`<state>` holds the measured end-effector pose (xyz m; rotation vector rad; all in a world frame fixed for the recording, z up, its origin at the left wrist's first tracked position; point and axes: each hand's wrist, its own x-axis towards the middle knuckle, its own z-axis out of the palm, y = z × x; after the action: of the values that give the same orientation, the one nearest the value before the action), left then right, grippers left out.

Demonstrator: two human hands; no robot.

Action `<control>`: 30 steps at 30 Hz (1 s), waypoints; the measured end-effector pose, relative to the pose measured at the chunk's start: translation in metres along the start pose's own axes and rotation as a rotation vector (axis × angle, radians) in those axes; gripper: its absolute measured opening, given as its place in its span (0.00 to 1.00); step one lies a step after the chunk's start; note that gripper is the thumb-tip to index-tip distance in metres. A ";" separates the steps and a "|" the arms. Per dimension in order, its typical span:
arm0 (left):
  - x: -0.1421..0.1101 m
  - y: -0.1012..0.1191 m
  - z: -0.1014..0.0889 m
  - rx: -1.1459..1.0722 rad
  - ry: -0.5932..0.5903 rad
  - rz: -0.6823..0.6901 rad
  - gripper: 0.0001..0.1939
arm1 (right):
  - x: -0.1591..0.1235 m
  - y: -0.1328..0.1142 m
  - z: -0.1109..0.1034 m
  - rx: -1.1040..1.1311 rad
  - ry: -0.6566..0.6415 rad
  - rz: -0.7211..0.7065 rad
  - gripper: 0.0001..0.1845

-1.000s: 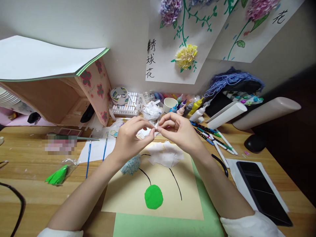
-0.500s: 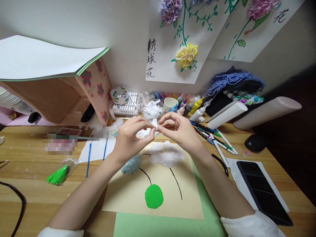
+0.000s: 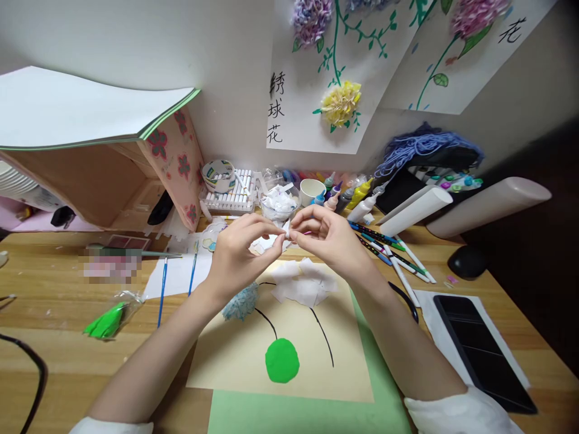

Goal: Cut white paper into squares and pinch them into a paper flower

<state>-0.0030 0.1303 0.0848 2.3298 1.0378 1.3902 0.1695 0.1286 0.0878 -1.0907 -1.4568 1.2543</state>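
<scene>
From my end I watch both hands meet at the fingertips, raised over the far edge of a cream paper sheet (image 3: pixel 217 367). The left hand (image 3: pixel 246 250) is narrowed to a pinch of thumb and forefinger on a small white paper piece (image 3: pixel 287 227); the right hand (image 3: pixel 322 240) pinches the same piece from its side, its other fingers curled. The piece sits between the two sets of fingertips.

Just below the hands, I have a cluster of overlapping white paper petals (image 3: pixel 305 284) on the sheet, with a fluffy pale-blue flower (image 3: pixel 239 303) under the left wrist. Nearer me than both lies a green disc (image 3: pixel 282 360). A light-green sheet (image 3: pixel 271 416) extends beneath the cream one on the desk (image 3: pixel 67 367).

Just beyond the fingertips stands a clear bowl (image 3: pixel 279 216) of white scraps (image 3: pixel 277 198), beside a paper cup (image 3: pixel 312 194). Two blue paintbrushes (image 3: pixel 162 289) lie left of the left hand; markers (image 3: pixel 400 263) lie right of the right hand.
</scene>
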 end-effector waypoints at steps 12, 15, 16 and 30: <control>-0.002 -0.001 0.000 0.061 -0.057 -0.026 0.02 | -0.001 0.001 0.003 -0.028 -0.007 0.008 0.09; -0.002 0.000 -0.001 0.059 -0.071 -0.090 0.02 | -0.002 0.000 0.004 -0.057 -0.007 0.016 0.08; -0.001 0.000 -0.001 0.047 -0.075 -0.122 0.02 | -0.001 0.000 0.005 -0.069 -0.007 0.016 0.08; 0.003 -0.028 0.002 -0.103 0.050 -0.596 0.07 | 0.007 0.011 -0.002 -0.164 -0.008 0.016 0.10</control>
<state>-0.0135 0.1534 0.0714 1.7077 1.4751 1.2215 0.1705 0.1369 0.0779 -1.2081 -1.5825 1.1671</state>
